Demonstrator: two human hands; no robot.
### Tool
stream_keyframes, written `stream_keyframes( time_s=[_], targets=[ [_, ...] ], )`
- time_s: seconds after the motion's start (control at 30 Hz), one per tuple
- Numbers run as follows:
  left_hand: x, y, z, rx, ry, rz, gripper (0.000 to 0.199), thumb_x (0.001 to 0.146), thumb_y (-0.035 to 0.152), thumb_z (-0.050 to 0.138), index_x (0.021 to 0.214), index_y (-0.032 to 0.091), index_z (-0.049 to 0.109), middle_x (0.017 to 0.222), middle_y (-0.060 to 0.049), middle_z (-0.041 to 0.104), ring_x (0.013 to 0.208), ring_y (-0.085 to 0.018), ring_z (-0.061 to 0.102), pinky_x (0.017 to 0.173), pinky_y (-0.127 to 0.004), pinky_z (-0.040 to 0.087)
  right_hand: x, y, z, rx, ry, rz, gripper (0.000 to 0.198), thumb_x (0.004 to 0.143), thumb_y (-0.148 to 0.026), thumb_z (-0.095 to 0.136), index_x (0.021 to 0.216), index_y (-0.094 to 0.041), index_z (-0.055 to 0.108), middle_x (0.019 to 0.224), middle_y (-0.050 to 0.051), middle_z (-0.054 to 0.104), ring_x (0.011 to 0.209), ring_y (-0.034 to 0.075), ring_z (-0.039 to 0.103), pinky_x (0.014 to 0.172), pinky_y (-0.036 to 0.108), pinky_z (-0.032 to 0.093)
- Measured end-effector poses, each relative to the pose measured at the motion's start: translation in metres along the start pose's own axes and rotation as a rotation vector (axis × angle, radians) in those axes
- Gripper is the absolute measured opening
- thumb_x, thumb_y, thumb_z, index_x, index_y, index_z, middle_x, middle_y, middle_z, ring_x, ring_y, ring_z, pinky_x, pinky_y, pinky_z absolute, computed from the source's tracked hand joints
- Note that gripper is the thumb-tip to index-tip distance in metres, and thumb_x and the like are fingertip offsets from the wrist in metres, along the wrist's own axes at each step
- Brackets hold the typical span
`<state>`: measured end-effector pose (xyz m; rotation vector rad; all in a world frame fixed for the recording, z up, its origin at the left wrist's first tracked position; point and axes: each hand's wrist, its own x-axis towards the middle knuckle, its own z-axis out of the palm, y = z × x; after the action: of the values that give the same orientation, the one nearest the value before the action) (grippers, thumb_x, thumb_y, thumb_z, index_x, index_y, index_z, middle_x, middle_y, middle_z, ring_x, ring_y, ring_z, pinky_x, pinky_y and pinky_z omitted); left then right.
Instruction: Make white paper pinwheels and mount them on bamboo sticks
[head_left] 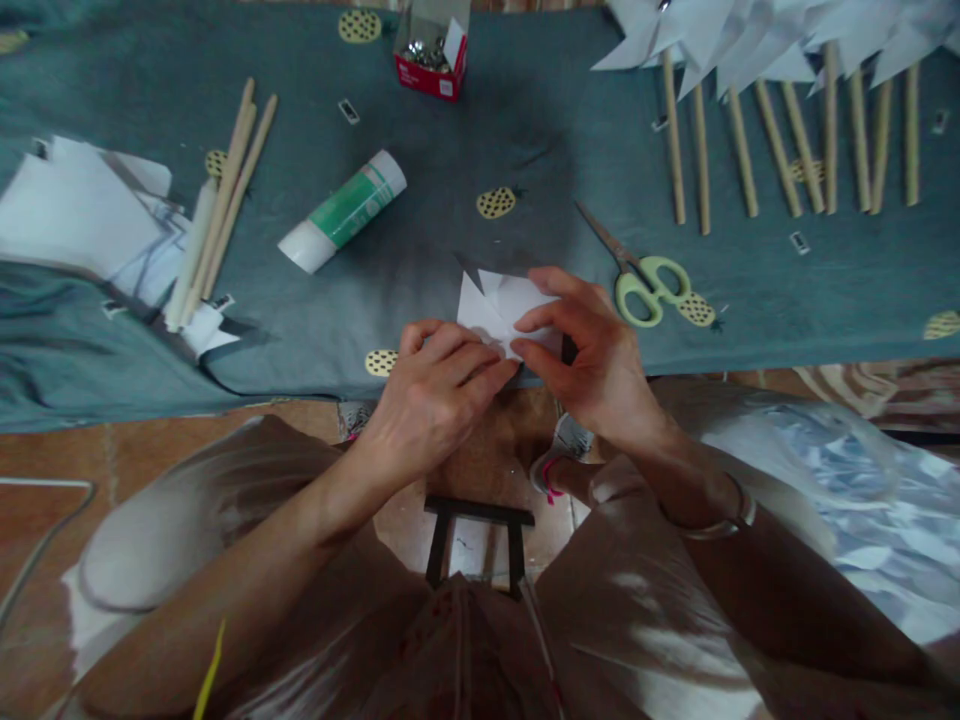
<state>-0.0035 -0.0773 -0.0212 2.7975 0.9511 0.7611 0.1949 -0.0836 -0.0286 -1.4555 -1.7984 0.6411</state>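
Observation:
Both my hands are on a white paper pinwheel (480, 312) at the front edge of the cloth-covered table. One of its pointed corners sticks up at the left. My left hand (439, 395) is closed on the paper's lower edge, fingers bent over it. With thumb and fingers curled, my right hand (589, 350) pinches the paper's right part near the middle. My fingers hide the centre and the lower part of the paper. Right of my right hand lie scissors (637, 285) with light green handles, blades slightly apart.
A green-and-white glue stick (345, 212) lies to the left. Beyond it are wooden sticks (232, 195) and cut white paper (82, 215). A red box (431, 78) of shiny metal pieces stands at the back. Several finished pinwheels (750, 45) on sticks lie at the far right.

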Motion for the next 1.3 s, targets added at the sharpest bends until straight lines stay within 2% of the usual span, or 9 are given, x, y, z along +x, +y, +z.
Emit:
stream_keyframes(
  time_s=[0.33, 0.63, 0.97, 1.13, 1.3],
  targets=[
    [-0.0001, 0.0004, 0.0024, -0.041, 0.004, 0.011, 0.014, 0.099, 0.023, 0.054, 0.108, 0.02, 0.065, 0.103, 0.0, 0.075, 0.099, -0.02, 0.061, 0.083, -0.038, 0.044, -0.0007, 0.0001, -0.0014, -0.004, 0.003, -0.022, 0.014, 0.081, -0.016, 0.067, 0.089, -0.028, 0.068, 0.129, 0.004, 0.062, 0.125, 0.028, 0.056, 0.106, 0.053, 0.048],
    [0.0008, -0.0004, 0.0039, -0.09, 0.012, 0.012, 0.014, 0.098, 0.02, 0.055, 0.107, 0.018, 0.065, 0.101, -0.002, 0.075, 0.097, -0.021, 0.059, 0.082, -0.039, 0.043, -0.0017, -0.0001, -0.0029, -0.015, -0.005, -0.021, 0.014, 0.083, -0.017, 0.066, 0.089, -0.029, 0.067, 0.129, 0.003, 0.062, 0.124, 0.026, 0.056, 0.106, 0.05, 0.049],
    [0.0025, -0.0019, 0.004, -0.121, -0.04, -0.022, 0.018, 0.098, 0.021, 0.053, 0.104, 0.022, 0.07, 0.099, -0.002, 0.075, 0.097, -0.021, 0.06, 0.082, -0.039, 0.042, -0.002, -0.0006, -0.0037, -0.025, -0.005, -0.048, 0.012, 0.084, -0.018, 0.066, 0.091, -0.028, 0.068, 0.128, 0.004, 0.062, 0.123, 0.027, 0.057, 0.104, 0.049, 0.05],
    [0.0035, -0.0026, 0.0033, -0.133, -0.042, -0.012, 0.018, 0.098, 0.02, 0.053, 0.105, 0.021, 0.07, 0.1, -0.003, 0.075, 0.097, -0.021, 0.06, 0.082, -0.039, 0.041, -0.0037, 0.0011, -0.003, -0.082, -0.04, -0.086, 0.017, 0.088, -0.02, 0.062, 0.097, -0.032, 0.07, 0.133, 0.003, 0.059, 0.124, 0.025, 0.055, 0.105, 0.047, 0.049],
    [0.0033, -0.0016, 0.0025, -0.107, -0.065, -0.017, 0.018, 0.098, 0.02, 0.053, 0.105, 0.021, 0.069, 0.101, -0.003, 0.075, 0.097, -0.021, 0.06, 0.083, -0.039, 0.041, -0.0054, -0.0013, -0.0042, -0.186, -0.08, -0.121, 0.019, 0.093, -0.024, 0.054, 0.099, -0.032, 0.07, 0.139, 0.002, 0.057, 0.128, 0.028, 0.051, 0.105, 0.05, 0.048]
  ],
)
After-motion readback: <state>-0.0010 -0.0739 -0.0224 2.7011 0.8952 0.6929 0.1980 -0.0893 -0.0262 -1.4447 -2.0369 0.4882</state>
